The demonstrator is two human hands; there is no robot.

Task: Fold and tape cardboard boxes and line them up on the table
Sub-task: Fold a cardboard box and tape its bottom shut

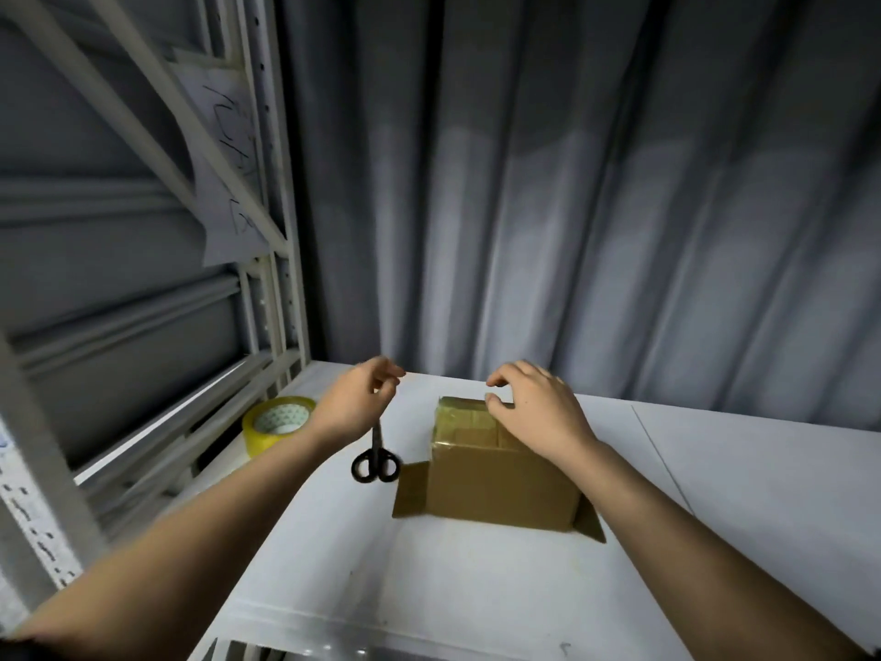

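Note:
A brown cardboard box [500,484] stands on the white table [429,589], its top closed and covered with shiny clear tape; its bottom flaps splay out on the table at left and right. My right hand [534,407] hovers over the box's far top edge, fingers loosely curled, thumb touching the taped edge. My left hand [357,403] hangs to the left of the box, fingers loosely curled with the tips close together; I see nothing in them. Black scissors [375,462] lie on the table right below it, blades partly hidden by the hand.
A yellowish roll of packing tape [276,422] sits at the table's far left. A grey metal rack [267,302] stands along the left. A grey curtain [596,207] hangs right behind the table. A seam [660,460] crosses the tabletop at right.

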